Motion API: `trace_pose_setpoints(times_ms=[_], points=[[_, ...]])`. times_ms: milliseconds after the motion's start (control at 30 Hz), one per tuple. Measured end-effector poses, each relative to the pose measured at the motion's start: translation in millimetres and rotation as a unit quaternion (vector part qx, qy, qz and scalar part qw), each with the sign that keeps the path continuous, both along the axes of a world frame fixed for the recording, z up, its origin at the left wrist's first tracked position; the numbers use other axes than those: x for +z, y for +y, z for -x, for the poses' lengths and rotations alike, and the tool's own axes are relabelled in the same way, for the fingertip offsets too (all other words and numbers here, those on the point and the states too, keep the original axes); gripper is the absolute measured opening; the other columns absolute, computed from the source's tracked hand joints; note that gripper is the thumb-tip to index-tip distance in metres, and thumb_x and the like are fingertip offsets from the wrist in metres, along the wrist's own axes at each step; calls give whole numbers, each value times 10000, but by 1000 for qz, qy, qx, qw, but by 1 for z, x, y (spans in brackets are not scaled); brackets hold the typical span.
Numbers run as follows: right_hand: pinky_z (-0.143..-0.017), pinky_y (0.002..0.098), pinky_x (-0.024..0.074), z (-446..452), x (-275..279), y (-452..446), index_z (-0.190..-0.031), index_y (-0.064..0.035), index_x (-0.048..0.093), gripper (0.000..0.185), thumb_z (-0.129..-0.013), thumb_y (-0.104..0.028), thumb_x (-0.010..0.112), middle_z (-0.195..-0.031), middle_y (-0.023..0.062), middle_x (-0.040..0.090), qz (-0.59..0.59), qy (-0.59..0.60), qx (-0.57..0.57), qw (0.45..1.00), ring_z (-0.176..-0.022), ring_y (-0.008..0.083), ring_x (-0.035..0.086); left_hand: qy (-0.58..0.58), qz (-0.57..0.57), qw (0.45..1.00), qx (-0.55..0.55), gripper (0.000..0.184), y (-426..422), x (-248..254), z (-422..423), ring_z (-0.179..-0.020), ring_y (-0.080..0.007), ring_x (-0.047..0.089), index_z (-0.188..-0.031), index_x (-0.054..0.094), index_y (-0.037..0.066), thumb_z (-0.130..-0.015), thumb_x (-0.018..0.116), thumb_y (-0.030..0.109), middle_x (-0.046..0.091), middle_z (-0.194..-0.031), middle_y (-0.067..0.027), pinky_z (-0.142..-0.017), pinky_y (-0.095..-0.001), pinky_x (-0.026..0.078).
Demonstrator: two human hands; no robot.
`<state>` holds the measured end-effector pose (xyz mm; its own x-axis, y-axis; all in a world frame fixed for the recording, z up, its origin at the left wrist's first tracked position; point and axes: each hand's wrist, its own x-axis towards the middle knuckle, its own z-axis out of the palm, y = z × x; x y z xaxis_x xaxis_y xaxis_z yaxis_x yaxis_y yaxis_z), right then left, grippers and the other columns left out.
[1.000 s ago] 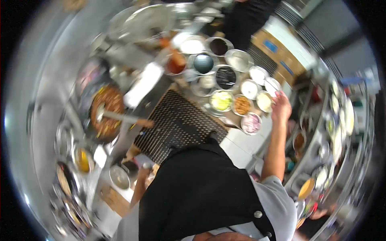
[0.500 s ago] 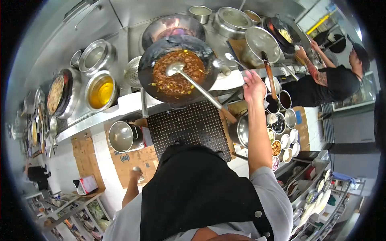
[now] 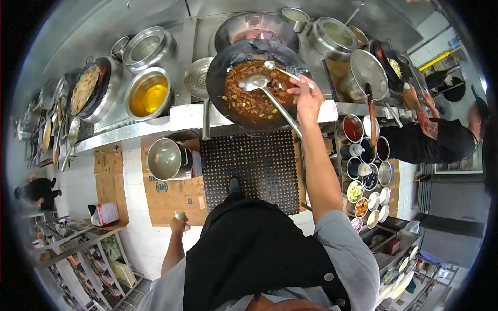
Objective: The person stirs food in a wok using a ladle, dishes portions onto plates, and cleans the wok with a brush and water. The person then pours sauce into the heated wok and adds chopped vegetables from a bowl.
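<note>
My right hand [image 3: 307, 101] pinches the handle of a small metal spoon [image 3: 270, 65] over a black wok [image 3: 220, 78]. The wok holds dark brown, saucy chopped food [image 3: 249, 111] with yellow-green pieces. A large ladle [image 3: 254, 82] rests in the food. Its long handle slants toward me, passing beside my right wrist. My left hand [image 3: 179, 224] hangs low on the left, closed around a small pale object that I cannot make out. A perforated strainer [image 3: 197, 78] lies left of the wok.
A pot of yellow oil [image 3: 149, 96] stands on the left of the range. Several sauce and ingredient containers [image 3: 363, 176] line my right side. A co-worker [image 3: 436, 135] stands far right. A pot [image 3: 166, 158] stands low in front; a rubber mat [image 3: 251, 171] covers the floor.
My right hand has moved forward and left with the spoon, from beside the wok to over it. The view has shifted. My left hand stays low.
</note>
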<state>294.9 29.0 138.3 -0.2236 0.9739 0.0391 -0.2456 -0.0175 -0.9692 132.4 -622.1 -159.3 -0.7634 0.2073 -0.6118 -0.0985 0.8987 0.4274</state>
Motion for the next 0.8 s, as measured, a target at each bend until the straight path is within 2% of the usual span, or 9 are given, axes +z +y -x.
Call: trace_pose_setpoints(times_ms=[100,267,367,467,567,600,667,700,800], points=[[-504,221,436,-71,20,-38,-1206,-7,652,267,-1058,-210,562,-1068,133,755,-52,-42,-3,998,-738,110,684,-73,-107,990,54,206,-10,-58,0,-694,-233,693,-930,708,63,-777,774,184,713,-805,-98,-583,-400,533],[-726,277,539,-278,7,-136,-1173,15,684,237,-1040,-166,605,-1065,89,734,-79,-101,-100,987,-823,121,664,-65,-259,960,-83,258,60,-64,-19,-573,-224,616,-1025,674,101,-830,754,249,646,-831,-65,-513,-372,527],[-784,302,557,-451,-42,-176,-1136,18,716,221,-1025,-150,624,-1115,131,740,-142,-265,-341,891,-886,171,692,-142,-283,947,55,284,167,-17,-51,-559,-219,603,-1045,668,98,-859,752,295,640,-823,-66,-491,-370,519],[-790,320,551,-602,-88,-214,-1160,46,719,281,-1017,-168,606,-1000,140,764,-2,-412,-535,738,-876,161,694,-142,-252,954,79,388,261,26,-58,-563,-218,600,-1119,656,100,-931,710,435,640,-807,-63,-477,-358,514],[-812,428,559,-725,-190,-223,-1142,34,721,339,-969,-252,666,-925,197,756,23,-516,-512,687,-867,300,728,-292,-388,870,85,515,344,109,-98,-716,-215,645,-1111,647,117,-1008,521,606,674,-860,-48,-621,-364,542],[-816,464,562,-738,-225,-209,-1187,24,701,374,-948,-263,683,-950,237,745,40,-612,-436,659,-887,357,732,-345,-433,828,89,548,359,116,-94,-784,-212,655,-1089,648,130,-1019,463,642,685,-888,-39,-682,-364,545],[-913,509,525,-660,-109,-194,-1329,9,614,524,-919,-303,713,-1114,256,708,213,-654,-390,613,-1028,424,680,-357,-427,822,122,566,387,126,-77,-895,-214,653,-1080,638,160,-1026,398,669,694,-953,-22,-766,-382,526],[-1001,493,485,-646,-94,-191,-1421,18,520,645,-904,-299,738,-1302,279,617,50,-674,-467,570,-1163,436,615,-337,-430,826,142,562,403,137,-76,-883,-219,652,-1087,640,177,-1019,402,681,695,-958,-18,-759,-381,517],[-1018,449,473,-560,-47,-151,-1415,49,507,598,-913,-185,733,-1310,255,608,-120,-528,-459,704,-1138,390,613,-332,-454,810,163,542,436,170,-91,-789,-239,646,-1088,643,219,-995,430,709,691,-926,-10,-701,-400,491]])
